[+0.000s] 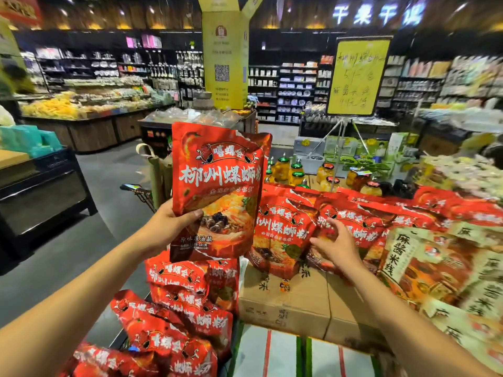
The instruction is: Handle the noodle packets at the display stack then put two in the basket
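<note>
The red pouch of Liuzhou snail noodles (217, 191) stands upright in the air at the centre of the view, pinched at its lower left edge by the left hand (174, 224), thumb on the front and fingers curled behind. At four o'clock from it the right hand (336, 247) hovers with fingers spread and straight, holding nothing, over the leaning row of matching red pouches (283, 232) on the cardboard cartons (288, 303). More red pouches (174, 322) are heaped at six o'clock. Beige rice-noodle packs (408, 257) lie at three o'clock, jars of canned fruit (296, 175) at one o'clock. Held by one edge only, the pouch could slip or swing; a nudge to the leaning row might topple it off the cartons.
</note>
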